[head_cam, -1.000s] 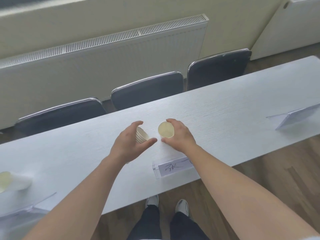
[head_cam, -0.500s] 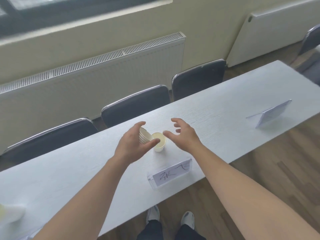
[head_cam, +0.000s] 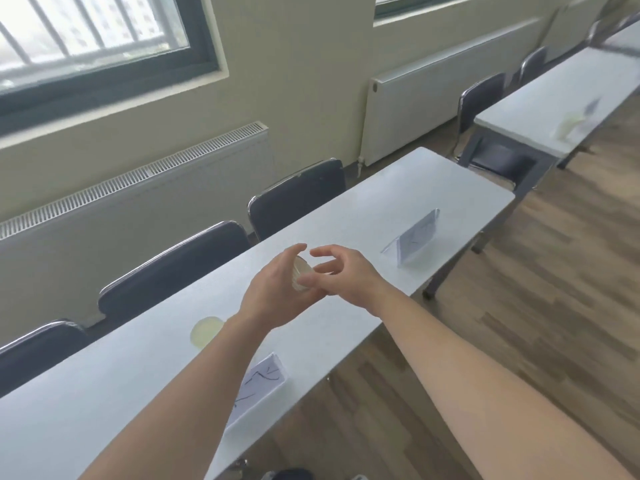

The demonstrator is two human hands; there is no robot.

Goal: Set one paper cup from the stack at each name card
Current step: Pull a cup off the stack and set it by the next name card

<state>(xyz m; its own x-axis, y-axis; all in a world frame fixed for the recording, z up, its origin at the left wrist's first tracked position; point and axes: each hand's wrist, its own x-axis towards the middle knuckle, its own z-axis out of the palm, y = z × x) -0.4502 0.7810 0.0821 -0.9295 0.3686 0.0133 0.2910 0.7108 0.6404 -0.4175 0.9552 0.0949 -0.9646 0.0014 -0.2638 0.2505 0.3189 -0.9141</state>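
While gripped by left hand (head_cam: 273, 296), stack (head_cam: 300, 278) mid-table.

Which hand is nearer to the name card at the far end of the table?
Right. The right hand is just short of the far name card, while the left hand, holding the cup stack, is farther back.

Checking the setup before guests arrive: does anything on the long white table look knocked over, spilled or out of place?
Nothing stands out. One pale paper cup stands upright behind the near clear name card. The far clear name card has no cup yet; the left hand holds the remaining cup stack.
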